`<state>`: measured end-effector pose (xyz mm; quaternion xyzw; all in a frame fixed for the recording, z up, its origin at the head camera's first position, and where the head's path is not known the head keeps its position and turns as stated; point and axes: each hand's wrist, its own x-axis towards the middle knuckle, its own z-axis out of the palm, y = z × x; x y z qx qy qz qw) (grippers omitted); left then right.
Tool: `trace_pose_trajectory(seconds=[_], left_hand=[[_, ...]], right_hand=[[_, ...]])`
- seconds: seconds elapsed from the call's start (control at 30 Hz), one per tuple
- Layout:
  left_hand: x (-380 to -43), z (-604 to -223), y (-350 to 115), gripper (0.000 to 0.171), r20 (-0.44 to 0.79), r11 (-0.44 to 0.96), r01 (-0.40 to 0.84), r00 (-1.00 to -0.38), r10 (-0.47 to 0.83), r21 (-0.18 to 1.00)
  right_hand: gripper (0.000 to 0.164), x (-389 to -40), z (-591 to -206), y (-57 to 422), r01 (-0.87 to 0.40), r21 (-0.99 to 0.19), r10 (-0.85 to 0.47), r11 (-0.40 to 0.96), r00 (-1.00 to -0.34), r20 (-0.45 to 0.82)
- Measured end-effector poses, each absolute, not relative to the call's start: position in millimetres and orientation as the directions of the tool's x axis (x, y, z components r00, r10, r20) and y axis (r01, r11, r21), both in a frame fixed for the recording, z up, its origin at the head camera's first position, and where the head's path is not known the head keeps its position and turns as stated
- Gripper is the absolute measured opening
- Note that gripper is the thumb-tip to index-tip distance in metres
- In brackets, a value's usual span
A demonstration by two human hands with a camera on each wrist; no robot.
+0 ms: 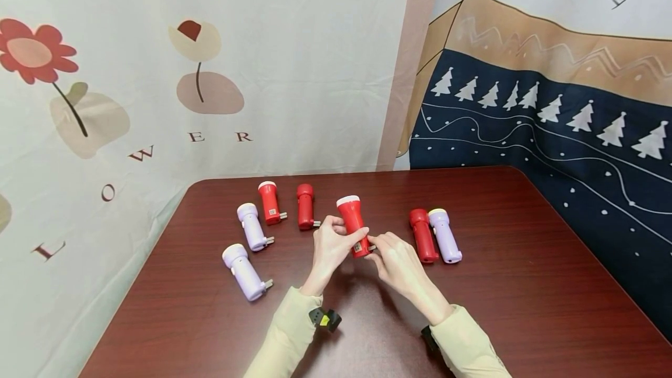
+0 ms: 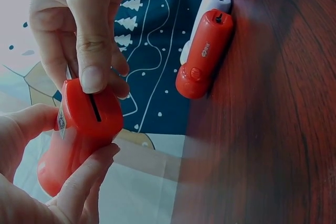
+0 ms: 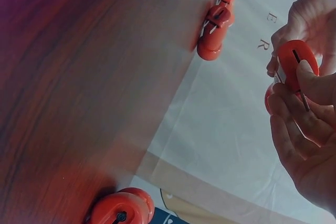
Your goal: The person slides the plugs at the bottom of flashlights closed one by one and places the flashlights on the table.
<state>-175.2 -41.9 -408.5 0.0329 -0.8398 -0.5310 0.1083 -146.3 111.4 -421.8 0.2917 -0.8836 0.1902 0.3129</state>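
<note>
The held red flashlight (image 1: 349, 212), with a white head rim, is located between the two hands, raised off the dark red-brown wooden table (image 1: 173, 319), its head directed away from the person. The left hand (image 1: 329, 247) grasps the barrel, thumb on one side and fingers on the other. The right hand (image 1: 397, 261) pinches the tail end, its thumb over the end face beside a dark slot (image 2: 94, 107). Metal plug prongs (image 1: 372, 247) project from the tail at the right fingertips. A printed label (image 1: 358, 248) is fixed to the barrel near the left thumb.

Left of the left hand lie four further units, each with prongs out. An all-red flashlight (image 1: 305, 207) is nearest, just beyond the fingers; next to the left is a white-rimmed red flashlight (image 1: 270, 206). Farther left is one lavender flashlight (image 1: 254, 231), and another lavender flashlight (image 1: 247, 276) lies nearer the person.

Right of the right hand, a dark red flashlight (image 1: 423, 237) and a pale lavender flashlight (image 1: 445, 238) lie side by side; contact between them cannot be confirmed.

Both forearms wear pale sleeves (image 1: 286, 331). Beyond the hands hang a flower-print cloth (image 1: 315, 74) and, to the right, a navy tree-print cloth (image 1: 493, 127).
</note>
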Motion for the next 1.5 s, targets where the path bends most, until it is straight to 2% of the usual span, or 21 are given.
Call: trace_pose_trajectory(seconds=[0.97, 1.5], left_hand=[[-170.3, -406.8, -39.3, 0.049, 0.144, 0.43, 0.051, -0.972, -0.188, 0.902], [-169.1, -407.6, -38.0, 0.048, 0.155, 0.443, 0.053, -0.968, -0.197, 0.895]], right_hand=[[0.03, -145.0, -422.1, 111.3, -0.626, -0.138, -0.394, 0.767, -0.631, 0.669], [0.031, -145.2, -423.2, 110.9, -0.638, -0.123, -0.398, 0.76, -0.607, 0.687]])
